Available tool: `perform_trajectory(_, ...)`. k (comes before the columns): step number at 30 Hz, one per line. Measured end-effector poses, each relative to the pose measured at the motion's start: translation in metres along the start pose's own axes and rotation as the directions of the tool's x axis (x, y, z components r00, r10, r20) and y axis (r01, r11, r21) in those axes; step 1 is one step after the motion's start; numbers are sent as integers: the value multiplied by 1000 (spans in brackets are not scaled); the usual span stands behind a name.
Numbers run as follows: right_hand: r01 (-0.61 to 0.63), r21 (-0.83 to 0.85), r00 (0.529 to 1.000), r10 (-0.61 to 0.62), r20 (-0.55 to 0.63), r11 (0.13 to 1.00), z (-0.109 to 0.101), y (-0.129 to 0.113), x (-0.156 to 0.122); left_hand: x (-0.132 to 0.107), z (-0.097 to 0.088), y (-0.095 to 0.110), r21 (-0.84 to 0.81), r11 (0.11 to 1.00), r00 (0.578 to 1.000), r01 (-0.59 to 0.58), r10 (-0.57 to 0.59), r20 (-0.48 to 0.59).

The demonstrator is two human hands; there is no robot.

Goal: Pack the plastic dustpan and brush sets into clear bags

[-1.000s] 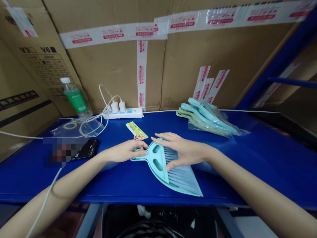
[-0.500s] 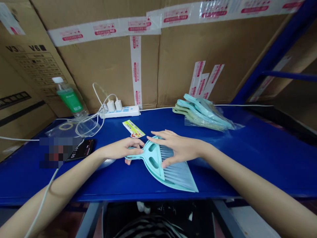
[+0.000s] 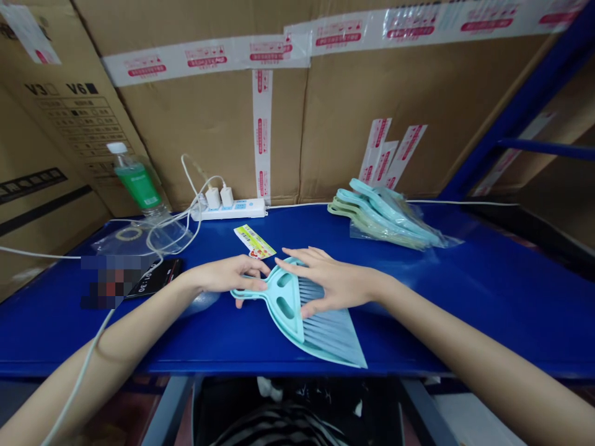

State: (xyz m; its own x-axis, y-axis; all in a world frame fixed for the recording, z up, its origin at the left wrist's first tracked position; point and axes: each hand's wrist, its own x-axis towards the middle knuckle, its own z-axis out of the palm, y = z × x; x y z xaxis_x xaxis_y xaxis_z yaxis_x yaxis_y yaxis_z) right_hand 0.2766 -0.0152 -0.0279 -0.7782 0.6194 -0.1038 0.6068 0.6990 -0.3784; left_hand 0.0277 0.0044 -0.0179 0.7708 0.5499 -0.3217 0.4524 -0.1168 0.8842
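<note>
A turquoise hand brush [image 3: 296, 322] with grey-blue bristles lies nested on a matching dustpan [image 3: 309, 353], their handles pointing left. My left hand [image 3: 242, 275] is closed around the stacked handles, thumb on top and a fingertip showing underneath. Across the upper part of the brush rests my right hand [image 3: 328, 279], its fingers spread over the far edge and its thumb on the bristles. Just behind the hands lies a yellow-green printed label card [image 3: 255, 241]. My right palm hides part of the bristles.
Several turquoise and green brush sets in clear plastic [image 3: 390, 217] lie at the back right. A white power strip [image 3: 232, 209] with cables stands against the cardboard. On the left are a bottle [image 3: 139, 186] and a phone [image 3: 160, 277]; a white cable crosses my left forearm.
The view has shifted slightly, so the background sits a little further right. The brush and dustpan have turned or tilted very slightly, with both hands staying on them.
</note>
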Motion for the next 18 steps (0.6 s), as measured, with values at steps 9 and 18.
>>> perform_trajectory(9,26,-7,997,-26,-66,1000,7,-3,4,-3,-9,-3,61,998,1000,-4,3,24)
perform_trajectory(18,48,-19,999,-48,-7,999,-8,-7,13,-7,-10,-3,108,994,1000,-6,4,23)
